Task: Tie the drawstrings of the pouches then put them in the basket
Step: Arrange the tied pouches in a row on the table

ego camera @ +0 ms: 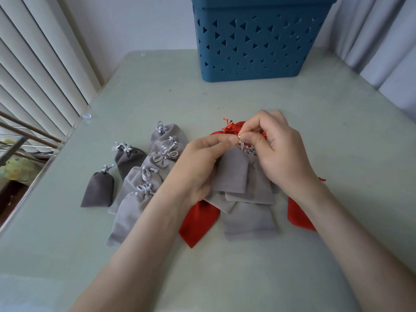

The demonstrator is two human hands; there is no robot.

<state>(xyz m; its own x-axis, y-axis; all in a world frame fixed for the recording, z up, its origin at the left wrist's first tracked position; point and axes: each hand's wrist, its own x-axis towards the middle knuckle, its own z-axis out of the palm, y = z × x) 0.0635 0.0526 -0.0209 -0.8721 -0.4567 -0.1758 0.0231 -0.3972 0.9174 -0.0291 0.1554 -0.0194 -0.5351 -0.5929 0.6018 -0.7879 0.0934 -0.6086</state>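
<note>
A light grey pouch [231,172] is lifted above a small heap of grey and red pouches [198,219] in the middle of the table. My left hand [202,163] grips the pouch's side and pinches its white drawstring [241,144] between thumb and forefinger. My right hand [276,149] pinches the same drawstring from the other side. To the left lie several grey pouches [157,163] with knotted white strings, two of them dark grey [99,190]. The blue basket [258,39] with triangular holes stands at the back of the table.
The pale green table [337,131] ends at a glass-like edge on the left, beside white vertical blinds [40,64]. White curtains [382,37] hang at the back right. A red thread circles my right wrist.
</note>
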